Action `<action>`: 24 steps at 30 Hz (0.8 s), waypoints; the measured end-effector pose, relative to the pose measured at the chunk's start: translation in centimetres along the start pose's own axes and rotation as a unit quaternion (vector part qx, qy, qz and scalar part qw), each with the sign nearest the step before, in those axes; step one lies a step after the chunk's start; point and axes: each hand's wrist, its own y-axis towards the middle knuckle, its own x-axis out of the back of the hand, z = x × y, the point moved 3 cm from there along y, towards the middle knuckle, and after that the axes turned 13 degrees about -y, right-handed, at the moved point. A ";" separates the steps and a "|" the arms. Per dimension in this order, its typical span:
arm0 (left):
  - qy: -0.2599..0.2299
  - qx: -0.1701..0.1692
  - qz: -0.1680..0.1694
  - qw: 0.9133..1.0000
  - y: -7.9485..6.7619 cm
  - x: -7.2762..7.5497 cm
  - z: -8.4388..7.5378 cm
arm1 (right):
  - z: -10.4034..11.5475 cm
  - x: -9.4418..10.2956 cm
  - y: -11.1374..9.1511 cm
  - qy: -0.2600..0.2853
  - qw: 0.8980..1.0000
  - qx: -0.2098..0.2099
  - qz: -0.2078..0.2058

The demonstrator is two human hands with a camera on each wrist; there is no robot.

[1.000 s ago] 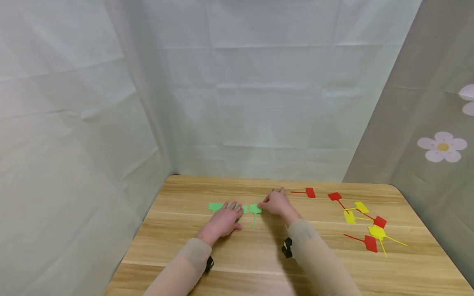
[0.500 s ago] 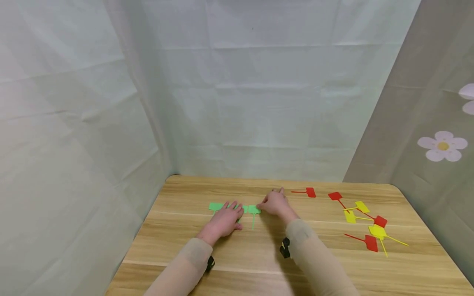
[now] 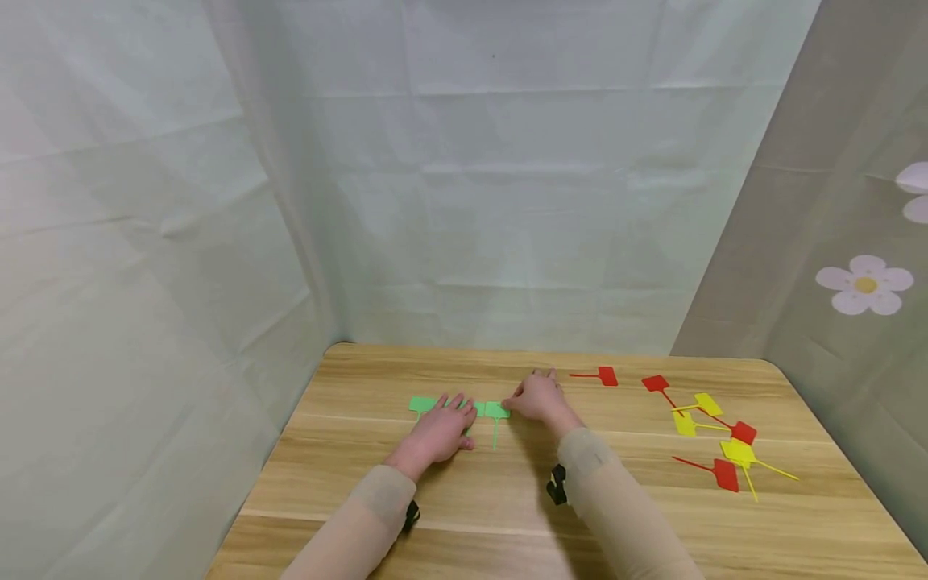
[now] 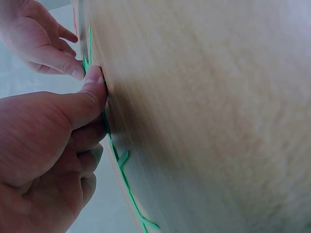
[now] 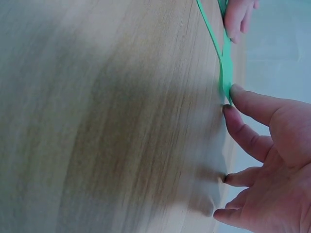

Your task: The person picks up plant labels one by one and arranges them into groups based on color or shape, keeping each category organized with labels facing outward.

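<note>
Flat green flag-shaped tags with thin tails lie in a row on the wooden table. My left hand (image 3: pixel 438 432) rests on the row with fingers spread, hiding part of it; the leftmost tag (image 3: pixel 421 404) shows beyond the fingers. To the right, my right hand (image 3: pixel 540 397) pinches the right edge of the end green tag (image 3: pixel 496 410) between thumb and index finger. In the right wrist view the green tag (image 5: pixel 226 75) tilts slightly at the pinched corner, while the other fingertips touch the table. The left wrist view shows green tails (image 4: pixel 124 158) sticking out below my left hand.
Farther right, red tags (image 3: pixel 607 376) and yellow tags (image 3: pixel 705 405) lie scattered, some overlapping. One red tag (image 3: pixel 726 475) lies nearer the front. The wooden table (image 3: pixel 478 507) meets a pale cloth wall (image 3: pixel 507 242) at its back edge.
My right hand has slid the end green tag slightly left, and the gap between it and the row has narrowed to almost nothing. The left hand has stayed in place.
</note>
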 end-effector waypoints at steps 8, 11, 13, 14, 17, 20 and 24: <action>-0.003 -0.007 -0.001 1.000 -0.1 0.1 -0.1 | -0.1 -0.1 0.0 -0.005 1.000 -0.001 0.001; -0.005 -0.007 -0.001 1.000 -0.1 0.2 -0.1 | -0.1 -0.2 0.0 -0.003 1.000 -0.002 -0.001; -0.005 -0.006 0.000 1.000 -0.1 0.2 -0.1 | -0.1 -0.2 0.0 -0.003 1.000 -0.001 -0.003; -0.004 -0.006 0.000 1.000 -0.1 0.2 -0.1 | -0.1 -0.2 0.0 -0.003 1.000 -0.001 -0.003; -0.004 -0.007 0.000 1.000 -0.2 0.1 -0.1 | -0.1 -0.2 0.0 -0.002 1.000 0.002 -0.004; -0.007 -0.008 -0.003 1.000 -0.3 0.0 0.0 | -0.1 -0.1 -0.1 -0.001 1.000 0.003 -0.004; -0.010 -0.010 -0.012 1.000 -0.3 0.0 0.0 | -0.1 0.0 -0.2 -0.002 1.000 0.001 -0.003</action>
